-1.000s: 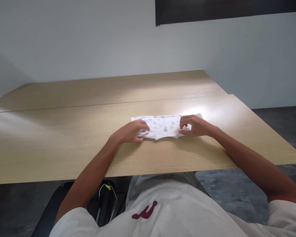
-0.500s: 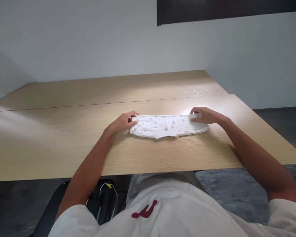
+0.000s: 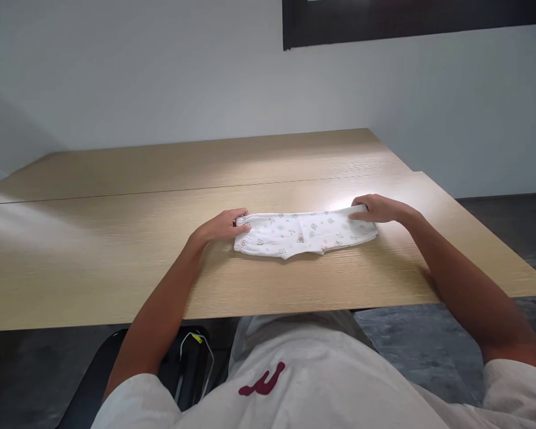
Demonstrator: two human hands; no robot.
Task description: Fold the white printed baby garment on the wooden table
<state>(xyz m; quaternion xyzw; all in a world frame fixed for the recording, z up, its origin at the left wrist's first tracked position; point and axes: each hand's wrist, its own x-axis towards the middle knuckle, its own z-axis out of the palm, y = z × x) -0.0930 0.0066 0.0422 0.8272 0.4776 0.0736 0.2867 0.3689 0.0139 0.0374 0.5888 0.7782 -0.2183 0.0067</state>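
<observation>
A small pair of white pants (image 3: 304, 232) with a print of little pictures lies folded lengthwise into a long strip on the table. Its gathered waistband end is at the left, the leg ends at the right, and a pointed crotch part sticks out along the near edge. My left hand (image 3: 226, 224) is closed on the far corner of the waistband, thumb on top and fingers underneath. At the other end my right hand (image 3: 375, 208) pinches the far corner of the leg ends, thumb over the cloth. The fingertips below the fabric are hidden.
The pants rest on a light wood table (image 3: 93, 256), whose near edge runs just in front of my body. A second tabletop (image 3: 205, 164) adjoins it behind, against a pale wall (image 3: 161, 71). Below at the left is a black chair (image 3: 102, 363).
Both hands have closed on the far corners of the pants. The far edge is now slightly raised at the right, and the left end has shifted a little toward me.
</observation>
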